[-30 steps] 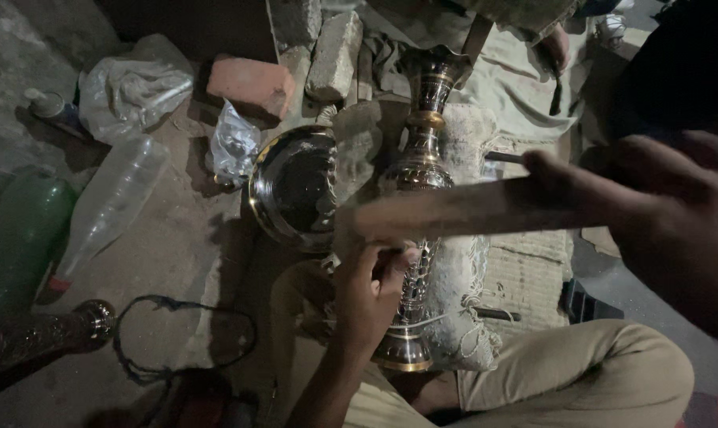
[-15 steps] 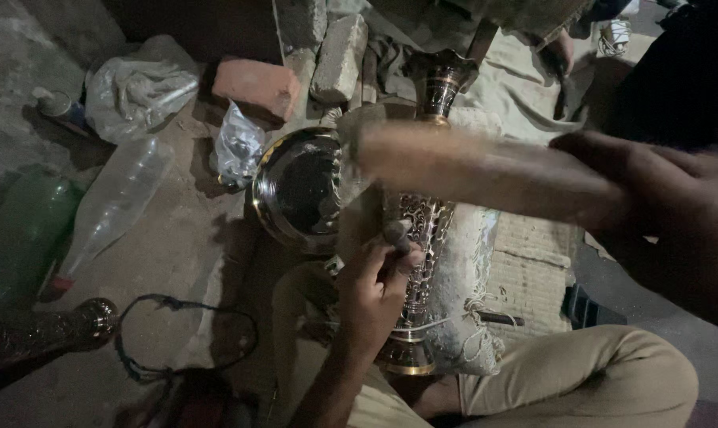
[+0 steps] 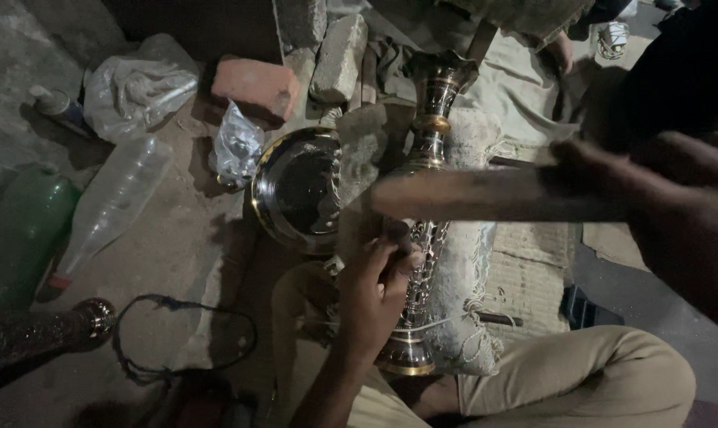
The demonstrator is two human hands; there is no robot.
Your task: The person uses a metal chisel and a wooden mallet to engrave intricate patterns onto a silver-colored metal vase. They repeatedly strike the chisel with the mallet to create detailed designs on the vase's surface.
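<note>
Brass engraved vase [image 3: 424, 238] is lying on cloth padding [image 3: 470, 261]; left hand [image 3: 375, 289] is pinching a small tool against it, right hand [image 3: 660, 214] is gripping a wooden mallet [image 3: 470, 194], blurred.

Dark metal vase [image 3: 422, 238] with silver engraved patterning and gold bands, shiny dark round plate [image 3: 295, 190] gold-rimmed, reddish brick [image 3: 256, 83], green bottle [image 3: 18, 230], clear plastic bottle [image 3: 113, 202], khaki trousers [image 3: 580, 380]

- You see a green bottle [image 3: 18, 234] beside a clear plastic bottle [image 3: 113, 202].
- Red brick [image 3: 256, 85] near a crumpled plastic bag [image 3: 137, 83].
- Round metal bowl [image 3: 295, 190].
</note>
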